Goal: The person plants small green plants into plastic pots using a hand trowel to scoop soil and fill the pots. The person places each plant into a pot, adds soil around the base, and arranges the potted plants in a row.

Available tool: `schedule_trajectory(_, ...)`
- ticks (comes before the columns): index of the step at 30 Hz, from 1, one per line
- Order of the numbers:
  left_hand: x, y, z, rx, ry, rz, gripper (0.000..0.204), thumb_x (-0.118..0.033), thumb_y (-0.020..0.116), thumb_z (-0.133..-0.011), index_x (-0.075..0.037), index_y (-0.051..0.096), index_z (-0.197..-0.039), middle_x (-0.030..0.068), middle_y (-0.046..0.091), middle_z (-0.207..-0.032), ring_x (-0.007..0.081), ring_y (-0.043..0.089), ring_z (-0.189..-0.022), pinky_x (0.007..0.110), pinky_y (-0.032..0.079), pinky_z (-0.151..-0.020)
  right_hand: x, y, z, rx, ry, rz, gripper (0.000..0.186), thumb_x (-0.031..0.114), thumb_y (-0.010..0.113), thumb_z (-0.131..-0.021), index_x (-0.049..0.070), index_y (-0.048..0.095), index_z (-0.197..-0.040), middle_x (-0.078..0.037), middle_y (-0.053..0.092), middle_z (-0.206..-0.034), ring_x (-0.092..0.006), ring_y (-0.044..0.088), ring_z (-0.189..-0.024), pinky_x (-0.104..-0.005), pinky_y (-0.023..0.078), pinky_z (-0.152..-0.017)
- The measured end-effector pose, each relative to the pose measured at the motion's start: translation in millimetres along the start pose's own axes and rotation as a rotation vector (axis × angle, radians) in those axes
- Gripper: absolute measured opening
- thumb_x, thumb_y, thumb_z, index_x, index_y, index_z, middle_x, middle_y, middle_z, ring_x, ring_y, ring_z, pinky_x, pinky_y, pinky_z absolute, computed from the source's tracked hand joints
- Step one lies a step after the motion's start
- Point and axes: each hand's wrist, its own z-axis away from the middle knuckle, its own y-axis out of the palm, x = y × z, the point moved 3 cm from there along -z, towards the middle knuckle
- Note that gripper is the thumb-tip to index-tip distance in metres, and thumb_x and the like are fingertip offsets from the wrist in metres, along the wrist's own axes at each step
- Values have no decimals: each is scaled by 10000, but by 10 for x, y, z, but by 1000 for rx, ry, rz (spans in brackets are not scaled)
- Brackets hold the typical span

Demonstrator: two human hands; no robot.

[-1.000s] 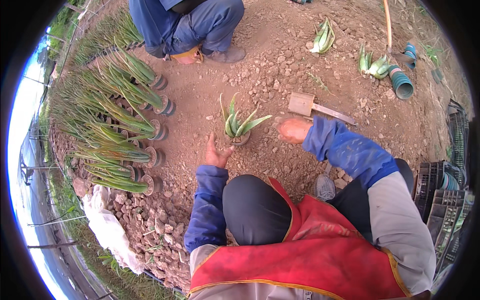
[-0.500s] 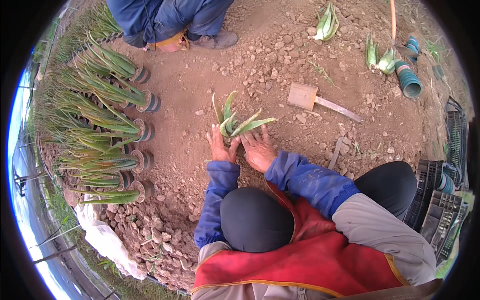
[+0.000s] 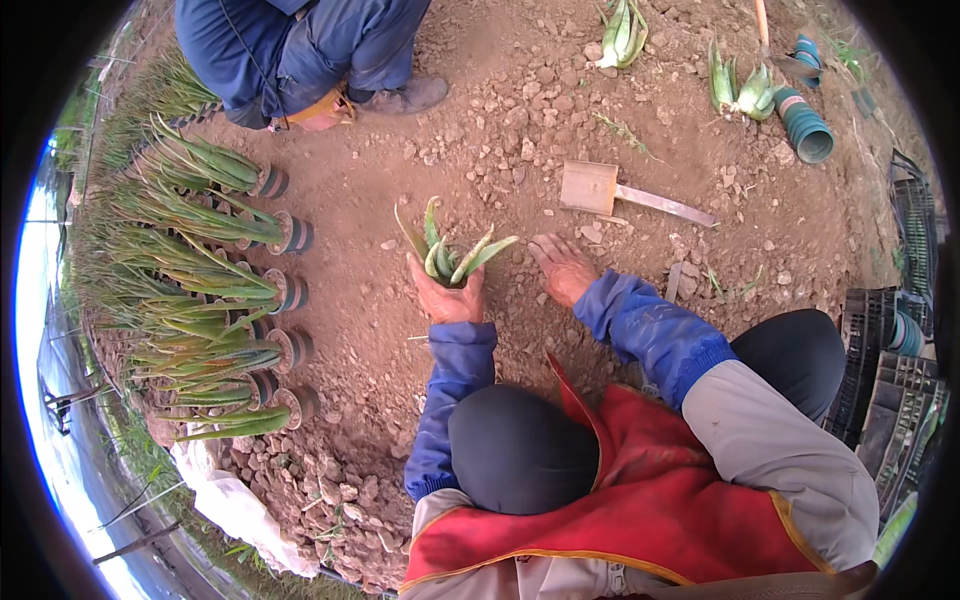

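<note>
At frame centre my left hand (image 3: 447, 298) gripped the upright aloe plant (image 3: 452, 255); my right hand (image 3: 563, 268) lay spread on soil (image 3: 380, 200) just right of it.

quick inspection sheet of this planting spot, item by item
surface: bare, clumpy brown soil with loose stones.
job's things: small aloe plant upright in the ground; wooden-bladed hoe lying flat just beyond it.
clutter: loose aloe plants and a stack of green pots at top right; black crates at right.
hands: left hand cups the aloe's base; right hand rests flat on the soil beside it, empty.
cables: nothing seen.
surroundings: row of potted aloes lying on their sides at left; another person crouching at top; white sack at lower left.
</note>
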Motion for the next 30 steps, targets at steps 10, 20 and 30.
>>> schedule_trajectory(10,290,-60,-47,140,-220,278,583,-106,778,-854,10,506,-1357,77,590,-1136,167,588,-1000,315,488,-900,-401,-343,170,393,15,30,170,229,573,-900,70,605,-951,-166,695,-1044,-315,666,-1016,-498,493,-882)
schedule_trajectory(20,183,-89,-92,152,-235,427,554,-90,764,-884,-3,490,-1358,56,596,-1122,149,584,-994,310,489,-896,504,-319,-632,218,542,-1411,301,336,590,-1012,35,604,-1010,-61,641,-815,-161,628,-666,-322,524,-545)
schedule_trajectory(30,160,-17,-94,139,-133,357,501,-103,762,-885,-9,515,-1310,74,632,-1145,169,606,-1023,320,495,-919,1104,-126,-513,-58,-110,13,672,178,515,-912,39,336,-1545,-118,303,-1628,-315,291,-1506,-638,107,-1210)
